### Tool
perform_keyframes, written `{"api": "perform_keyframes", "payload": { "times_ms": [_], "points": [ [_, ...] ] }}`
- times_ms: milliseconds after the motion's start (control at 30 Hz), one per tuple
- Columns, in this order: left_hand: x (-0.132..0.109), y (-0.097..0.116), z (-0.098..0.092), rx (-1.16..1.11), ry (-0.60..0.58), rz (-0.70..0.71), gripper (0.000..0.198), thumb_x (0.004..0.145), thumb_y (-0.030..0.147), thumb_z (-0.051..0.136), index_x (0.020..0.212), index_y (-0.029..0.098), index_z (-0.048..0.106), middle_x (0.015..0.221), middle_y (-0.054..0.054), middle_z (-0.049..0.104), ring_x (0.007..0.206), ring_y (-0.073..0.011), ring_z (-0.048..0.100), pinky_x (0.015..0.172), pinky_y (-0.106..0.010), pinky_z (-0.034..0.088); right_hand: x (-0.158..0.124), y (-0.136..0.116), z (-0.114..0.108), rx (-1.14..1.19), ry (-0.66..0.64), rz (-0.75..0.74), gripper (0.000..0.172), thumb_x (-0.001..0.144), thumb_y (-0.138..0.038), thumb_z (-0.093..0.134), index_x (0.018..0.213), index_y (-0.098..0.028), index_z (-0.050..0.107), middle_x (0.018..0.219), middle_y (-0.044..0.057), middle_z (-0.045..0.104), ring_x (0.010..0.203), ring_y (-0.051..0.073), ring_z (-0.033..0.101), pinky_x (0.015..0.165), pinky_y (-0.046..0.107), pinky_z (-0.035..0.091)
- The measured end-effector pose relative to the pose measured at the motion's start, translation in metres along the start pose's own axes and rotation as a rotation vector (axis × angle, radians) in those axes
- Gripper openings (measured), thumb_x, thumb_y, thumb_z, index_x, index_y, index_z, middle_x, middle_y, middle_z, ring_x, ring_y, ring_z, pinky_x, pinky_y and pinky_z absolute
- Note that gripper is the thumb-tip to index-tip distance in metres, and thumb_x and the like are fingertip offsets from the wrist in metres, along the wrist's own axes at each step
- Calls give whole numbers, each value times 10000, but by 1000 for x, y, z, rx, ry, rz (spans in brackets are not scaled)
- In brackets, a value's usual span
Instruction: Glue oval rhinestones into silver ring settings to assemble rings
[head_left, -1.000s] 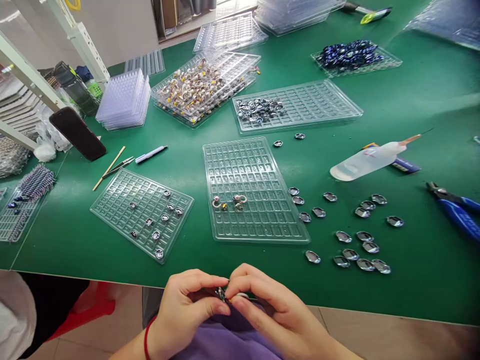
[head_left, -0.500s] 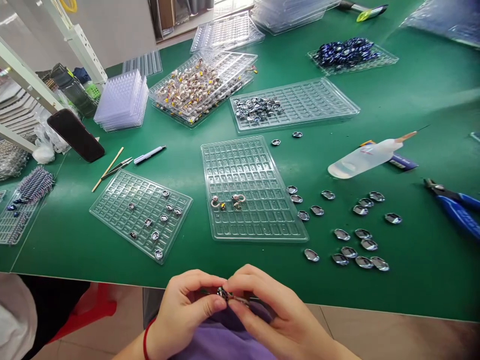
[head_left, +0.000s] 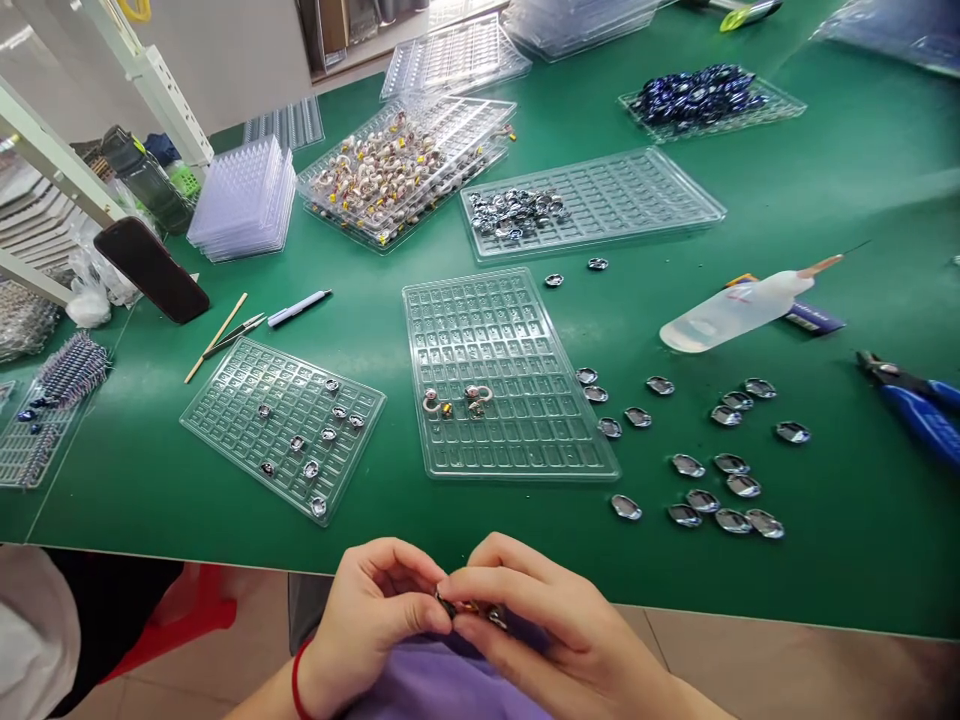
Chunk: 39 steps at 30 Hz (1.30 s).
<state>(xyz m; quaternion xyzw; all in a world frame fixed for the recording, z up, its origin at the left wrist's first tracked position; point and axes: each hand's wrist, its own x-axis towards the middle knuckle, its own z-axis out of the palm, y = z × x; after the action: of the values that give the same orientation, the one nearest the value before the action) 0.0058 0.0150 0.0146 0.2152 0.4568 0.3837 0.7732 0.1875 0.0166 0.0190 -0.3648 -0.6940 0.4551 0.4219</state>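
Just below the table's front edge, my left hand pinches a small dark shiny piece between thumb and index finger. My right hand meets it from the right, its fingers closed on a small metallic part that touches the dark piece. The fingers hide much of both. Beyond my hands lies a clear grid tray with a few small ring-shaped parts. To its left, another clear tray holds several faceted stones. Several larger faceted stones lie loose on the right.
The green table also bears a white squeeze bottle, blue pliers, tweezers, a pen and a phone. Filled trays stand farther back. At the lower left, a person's dark-clad leg shows.
The metallic part in my right hand has turned and shows more of its shiny side. My fingers have shifted slightly around the dark piece. The view has moved a little.
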Motion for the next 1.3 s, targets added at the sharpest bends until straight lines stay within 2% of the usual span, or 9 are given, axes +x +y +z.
{"api": "perform_keyframes", "payload": {
  "times_ms": [267, 500, 633, 833, 933, 1033, 1167, 1300],
  "points": [
    [1, -3, 1, -45, 22, -7, 253, 436, 103, 958, 573, 164, 754, 587, -14, 769, 501, -90, 662, 489, -145, 484, 2, -7, -4, 22, -22, 15, 167, 879, -126, 608, 923, -219, 739, 735, 17, 578, 602, 82, 580, 529, 151, 493],
    [1, -3, 4, -76, 16, -27, 315, 344, 261, 991, 513, 170, 741, 538, -17, 746, 470, -94, 631, 475, -170, 463, 8, -14, -8, 15, -101, 144, 143, 869, -251, 675, 775, -222, 778, 693, 19, 608, 569, 84, 597, 491, 150, 481],
    [0, -2, 7, -83, 45, -46, 341, 311, 277, 993, 490, 162, 726, 513, -15, 732, 451, -84, 607, 464, -168, 437, 8, -14, -6, -2, -74, 104, 184, 894, -272, 651, 776, -217, 782, 687, 27, 633, 589, 91, 617, 506, 156, 493],
    [-1, -3, 7, -46, 87, -15, 323, 372, 290, 988, 535, 155, 744, 524, -14, 733, 454, -76, 605, 470, -159, 438, 4, -7, 2, 15, 52, 53, 92, 850, -179, 684, 852, -224, 764, 745, 23, 642, 615, 95, 632, 548, 159, 523],
    [-1, -4, 6, -65, 70, -3, 310, 411, 306, 980, 576, 160, 762, 520, -10, 729, 437, -79, 610, 463, -161, 452, 2, -5, 3, 66, 98, 57, 158, 839, -144, 674, 942, -238, 750, 789, 28, 633, 652, 106, 637, 571, 174, 547],
    [-1, -4, 7, -84, 46, -1, 306, 433, 318, 975, 582, 157, 763, 525, -19, 731, 431, -93, 621, 452, -172, 465, 1, -6, 2, 86, 92, 48, 190, 851, -126, 646, 944, -247, 759, 785, 31, 622, 637, 104, 631, 551, 172, 546],
    [0, -2, 9, -94, 64, 19, 323, 386, 314, 983, 540, 158, 746, 504, -14, 721, 428, -89, 610, 443, -167, 461, 0, -7, 4, 102, 83, 20, 201, 854, -134, 651, 943, -266, 774, 776, 32, 628, 629, 102, 638, 543, 168, 541],
    [0, 0, 8, -10, 73, 18, 290, 403, 269, 981, 526, 156, 744, 529, -25, 734, 473, -103, 628, 479, -183, 480, 1, -6, 4, 121, 55, 47, 166, 853, -157, 670, 923, -260, 780, 764, 30, 625, 631, 102, 640, 545, 165, 537]
  ]
}}
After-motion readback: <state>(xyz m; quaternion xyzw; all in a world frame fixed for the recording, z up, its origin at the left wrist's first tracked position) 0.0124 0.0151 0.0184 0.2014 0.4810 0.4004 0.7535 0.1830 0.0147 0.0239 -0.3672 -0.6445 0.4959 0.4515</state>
